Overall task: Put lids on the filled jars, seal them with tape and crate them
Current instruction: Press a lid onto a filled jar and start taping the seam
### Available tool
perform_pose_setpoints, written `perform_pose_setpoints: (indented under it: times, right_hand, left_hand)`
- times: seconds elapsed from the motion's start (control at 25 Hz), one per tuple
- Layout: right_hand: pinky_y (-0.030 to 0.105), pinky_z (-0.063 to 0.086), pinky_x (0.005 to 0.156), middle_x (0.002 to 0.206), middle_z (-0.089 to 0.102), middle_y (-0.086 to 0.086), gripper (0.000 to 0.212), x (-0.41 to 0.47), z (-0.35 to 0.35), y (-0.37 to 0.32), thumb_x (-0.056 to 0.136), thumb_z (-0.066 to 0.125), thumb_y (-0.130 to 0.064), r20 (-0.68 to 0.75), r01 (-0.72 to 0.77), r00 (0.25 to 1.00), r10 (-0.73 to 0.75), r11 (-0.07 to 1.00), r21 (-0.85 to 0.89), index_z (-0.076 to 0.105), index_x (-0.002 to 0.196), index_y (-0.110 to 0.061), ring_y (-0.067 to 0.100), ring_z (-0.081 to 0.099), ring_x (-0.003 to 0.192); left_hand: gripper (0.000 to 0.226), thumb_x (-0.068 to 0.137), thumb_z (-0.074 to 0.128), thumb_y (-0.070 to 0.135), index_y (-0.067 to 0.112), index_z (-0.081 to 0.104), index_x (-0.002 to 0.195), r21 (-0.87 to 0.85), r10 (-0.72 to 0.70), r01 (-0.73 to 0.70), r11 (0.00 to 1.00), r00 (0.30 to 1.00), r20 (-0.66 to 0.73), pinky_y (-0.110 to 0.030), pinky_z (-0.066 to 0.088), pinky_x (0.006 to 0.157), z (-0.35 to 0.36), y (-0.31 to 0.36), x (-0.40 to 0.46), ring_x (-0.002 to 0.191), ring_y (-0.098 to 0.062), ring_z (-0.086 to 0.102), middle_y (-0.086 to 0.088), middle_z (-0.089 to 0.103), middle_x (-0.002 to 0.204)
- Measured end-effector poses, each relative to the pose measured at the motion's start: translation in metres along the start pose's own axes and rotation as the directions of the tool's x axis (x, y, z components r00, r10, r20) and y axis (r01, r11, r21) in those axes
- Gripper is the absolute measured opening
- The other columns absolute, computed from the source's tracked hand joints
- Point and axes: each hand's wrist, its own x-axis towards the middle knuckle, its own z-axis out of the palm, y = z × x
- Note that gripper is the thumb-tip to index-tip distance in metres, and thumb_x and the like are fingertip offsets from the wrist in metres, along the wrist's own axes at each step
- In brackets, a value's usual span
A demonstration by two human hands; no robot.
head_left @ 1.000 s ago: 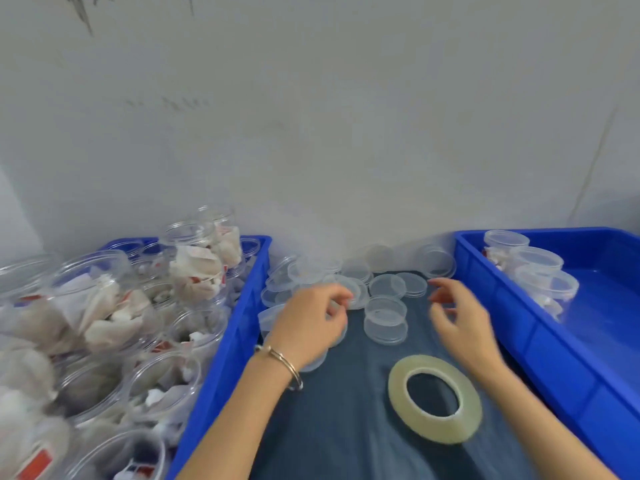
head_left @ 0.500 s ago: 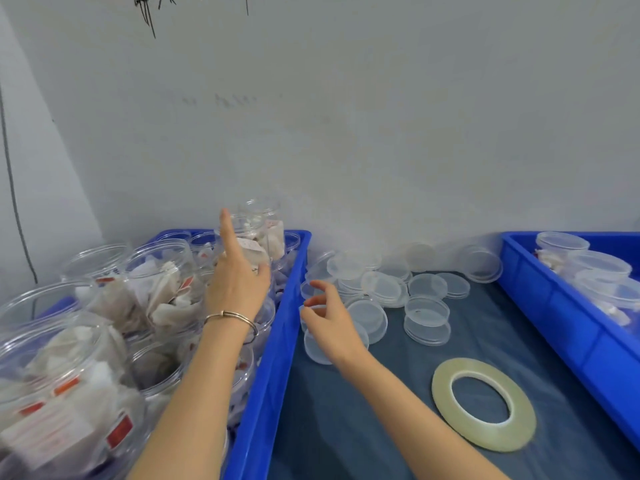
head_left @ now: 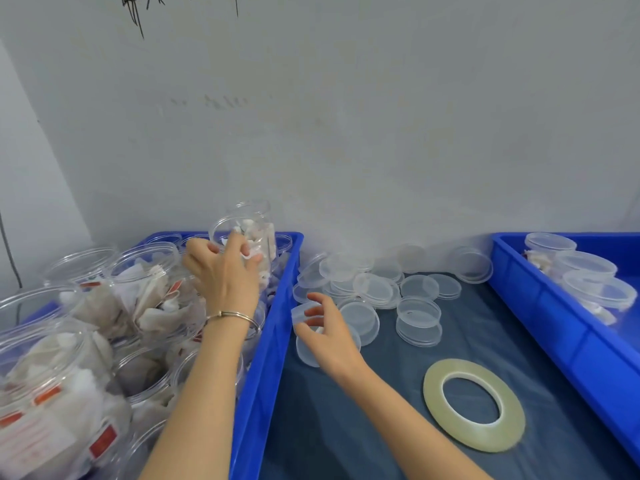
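jar (head_left: pixel 247 233) gets picked from the left crate (head_left: pixel 277 323) while a lid (head_left: pixel 300 312) is readied

the left hand (head_left: pixel 227 275) curls its fingers round the clear jar's open rim at the crate's far right corner, and the jar sits higher than its neighbours, so it looks lifted. it's see-through plastic, stuffed with pale paper packets, no lid on. the right hand (head_left: pixel 327 336) pinches one clear lid at the near left edge of the loose lid pile (head_left: pixel 374 289), likely so both meet over the dark mat. the tape roll (head_left: pixel 474 403) lies flat nearby, handy for sealing, and the right crate (head_left: pixel 554 327) holds lidded jars.
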Motion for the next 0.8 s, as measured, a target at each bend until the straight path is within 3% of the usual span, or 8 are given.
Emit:
perform_pose_setpoints:
  times: [0.12,0.2,0.28,0.36,0.48,0.56,0.64,0.8]
  right_hand:
    - [0.004,0.04,0.083,0.133,0.039,-0.011,0.063,-0.001,-0.003,0.002,0.083,0.069,-0.025,-0.038,0.087,0.995,-0.087,0.996,0.001,0.031,0.132,-0.038,0.0,0.041,0.119]
    - [0.019,0.035,0.104,0.143,0.03,-0.01,0.086,-0.003,-0.009,-0.001,0.078,0.075,-0.027,-0.035,0.148,0.989,-0.147,0.989,0.022,0.021,0.145,-0.032,0.0,0.031,0.131]
    - [0.035,0.033,0.112,0.148,0.032,0.001,0.1,-0.007,-0.02,-0.005,0.07,0.077,-0.03,-0.078,0.197,0.978,-0.193,0.979,0.044,0.018,0.149,-0.02,0.005,0.032,0.132]
    - [0.036,0.041,0.105,0.141,0.045,0.006,0.103,-0.015,-0.034,-0.005,0.063,0.074,-0.043,-0.157,0.203,0.968,-0.196,0.979,0.035,0.023,0.146,-0.012,0.008,0.045,0.123]
    - [0.021,0.047,0.078,0.11,0.06,-0.014,0.085,-0.041,-0.056,0.018,0.054,0.065,-0.059,-0.246,0.101,0.963,-0.113,0.993,-0.059,0.039,0.128,-0.028,0.002,0.06,0.098]
    - [0.012,0.045,0.07,0.099,0.065,-0.014,0.068,-0.066,-0.066,0.045,0.053,0.079,-0.047,-0.274,0.069,0.959,-0.071,0.997,-0.019,0.047,0.112,-0.034,-0.004,0.063,0.091]
    - [0.008,0.045,0.075,0.105,0.067,-0.012,0.069,-0.088,-0.074,0.07,0.056,0.089,-0.012,-0.26,0.065,0.964,-0.061,0.998,0.009,0.05,0.11,-0.031,-0.004,0.063,0.097]
    - [0.005,0.041,0.084,0.115,0.06,-0.013,0.084,-0.108,-0.086,0.09,0.054,0.089,-0.007,-0.205,0.065,0.976,-0.067,0.998,-0.018,0.045,0.121,-0.031,-0.005,0.056,0.108]
  left_hand:
    - [0.016,0.086,0.068,0.013,0.009,0.053,0.09,-0.211,0.05,-0.051,0.976,0.999,-0.006,-0.027,0.034,0.093,0.001,0.025,-0.013,0.119,-0.034,0.032,-0.022,0.025,0.135]
    - [0.017,0.086,0.067,0.01,0.012,0.05,0.087,-0.312,0.116,-0.107,0.944,0.993,0.012,-0.015,0.027,0.092,0.003,0.044,-0.025,0.123,-0.027,0.031,-0.022,0.019,0.142]
    - [0.015,0.082,0.067,0.006,0.01,0.053,0.085,-0.359,0.23,-0.209,0.909,0.973,0.016,-0.004,0.021,0.086,0.01,0.059,-0.05,0.114,-0.006,0.025,-0.018,0.021,0.142]
    - [0.016,0.081,0.069,0.007,0.012,0.054,0.082,-0.405,0.273,-0.218,0.888,0.959,0.082,-0.004,0.025,0.086,0.022,0.064,-0.084,0.106,0.003,0.023,-0.011,0.022,0.139]
    - [0.018,0.082,0.071,0.031,0.021,0.055,0.08,-0.431,0.317,-0.198,0.881,0.921,0.225,-0.007,0.031,0.089,0.039,0.054,-0.133,0.111,0.004,0.029,0.012,0.022,0.131]
    - [0.02,0.084,0.063,0.048,0.029,0.056,0.086,-0.556,0.354,-0.148,0.818,0.891,0.284,-0.012,0.04,0.091,0.046,0.04,-0.153,0.111,0.007,0.038,0.015,0.037,0.124]
    - [0.009,0.093,0.056,0.04,0.033,0.055,0.099,-0.65,0.258,0.013,0.76,0.911,0.32,-0.018,0.044,0.091,0.056,0.024,-0.157,0.112,-0.002,0.05,0.014,0.051,0.115]
    - [0.043,0.098,0.048,0.03,0.02,0.036,0.139,-0.179,0.081,0.006,0.984,0.878,0.471,-0.026,0.039,0.101,0.087,-0.01,-0.147,0.137,-0.014,0.034,0.006,0.034,0.148]
